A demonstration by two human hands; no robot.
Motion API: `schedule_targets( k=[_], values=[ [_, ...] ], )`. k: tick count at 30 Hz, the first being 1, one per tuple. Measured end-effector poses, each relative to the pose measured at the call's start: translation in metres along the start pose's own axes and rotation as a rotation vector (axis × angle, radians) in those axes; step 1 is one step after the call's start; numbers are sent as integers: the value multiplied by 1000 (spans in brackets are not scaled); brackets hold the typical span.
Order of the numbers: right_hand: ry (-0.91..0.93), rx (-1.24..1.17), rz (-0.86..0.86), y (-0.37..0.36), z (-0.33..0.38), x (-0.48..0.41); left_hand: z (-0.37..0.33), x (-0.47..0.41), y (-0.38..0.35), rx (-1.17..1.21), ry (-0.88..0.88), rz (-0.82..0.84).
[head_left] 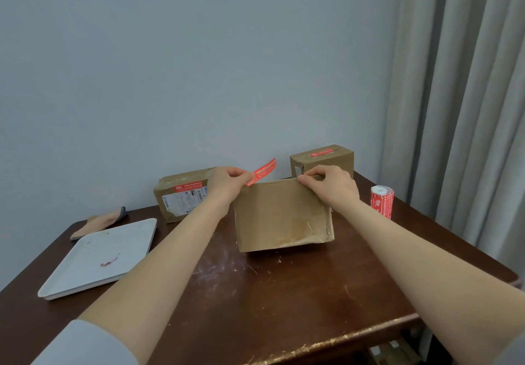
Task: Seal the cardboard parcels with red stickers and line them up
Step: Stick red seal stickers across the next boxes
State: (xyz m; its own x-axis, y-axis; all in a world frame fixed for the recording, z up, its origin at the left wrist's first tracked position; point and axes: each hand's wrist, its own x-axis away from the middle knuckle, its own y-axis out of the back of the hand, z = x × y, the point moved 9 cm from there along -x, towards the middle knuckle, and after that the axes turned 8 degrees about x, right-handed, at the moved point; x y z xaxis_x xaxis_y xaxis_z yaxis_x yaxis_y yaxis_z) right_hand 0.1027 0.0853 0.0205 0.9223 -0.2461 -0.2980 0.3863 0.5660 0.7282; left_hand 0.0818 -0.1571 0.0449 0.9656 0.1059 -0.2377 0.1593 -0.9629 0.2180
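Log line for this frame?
left hand pinches red sticker | right hand grips middle parcel top edge | sticker not yet pressed flat

1 head-worn wide-angle view, facing forward and down, close over table [284, 293], wall [199, 66] behind.

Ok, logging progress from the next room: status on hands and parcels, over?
Left hand pinches red sticker at top edge of near parcel. Right hand grips that edge. Rear left parcel and rear right parcel already stickered. Nothing blocking.
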Motion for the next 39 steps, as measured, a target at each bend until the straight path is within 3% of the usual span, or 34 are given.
schedule_targets(
  k=[20,22,24,27,31,39],
  values=[
    [-32,101,26,6,-12,-1,10,-2,-9,-12,26,76],
    [1,40,-23,14,-3,-6,-6,-11,-7,-58,-26,71],
    [13,-172,-29,20,10,-11,-20,-20,-12,-143,-55,115],
    [-19,-416,94,17,26,-16,-29,-30,-28,-243,-38,198],
    [-84,-353,225,8,29,-21,-35,-38,-43,-271,-42,251],
    [-178,-366,275,-3,21,-34,-29,-44,-50,-222,20,320]
  ],
)
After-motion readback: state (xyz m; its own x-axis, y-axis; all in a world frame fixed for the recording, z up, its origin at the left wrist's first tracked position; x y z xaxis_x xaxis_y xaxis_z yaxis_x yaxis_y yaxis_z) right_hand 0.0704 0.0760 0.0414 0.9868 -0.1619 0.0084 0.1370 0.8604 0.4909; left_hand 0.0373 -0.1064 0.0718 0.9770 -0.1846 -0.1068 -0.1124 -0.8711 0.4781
